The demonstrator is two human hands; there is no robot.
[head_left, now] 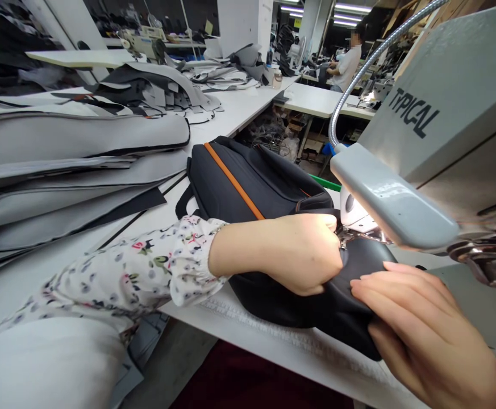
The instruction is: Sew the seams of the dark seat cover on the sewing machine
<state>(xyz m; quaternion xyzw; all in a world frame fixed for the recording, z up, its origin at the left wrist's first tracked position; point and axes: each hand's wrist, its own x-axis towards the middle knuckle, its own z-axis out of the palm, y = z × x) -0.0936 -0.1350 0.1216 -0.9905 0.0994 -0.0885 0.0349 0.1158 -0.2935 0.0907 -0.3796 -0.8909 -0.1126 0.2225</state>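
A black leather-like cover [248,176] with an orange stripe lies on the sewing machine's white table, bunched toward the needle area. My left hand [303,250] is closed in a fist on the cover, just left of the metal presser foot [344,234]; its fingertips are hidden. On the near right part of the cover rests my right hand [418,324], fingers bent over the top and the material held between them and the thumb side. Over this spot stands the grey sewing machine [452,102], with a lamp [392,196] lighting the needle area. The needle itself cannot be made out.
Stacked grey padded panels [77,142] fill the table's left side. Behind them is a heap of grey and black cut pieces [162,85]. A flexible metal lamp hose [358,74] arches at the upper right. Farther back, a person [347,65] works at another table [320,101].
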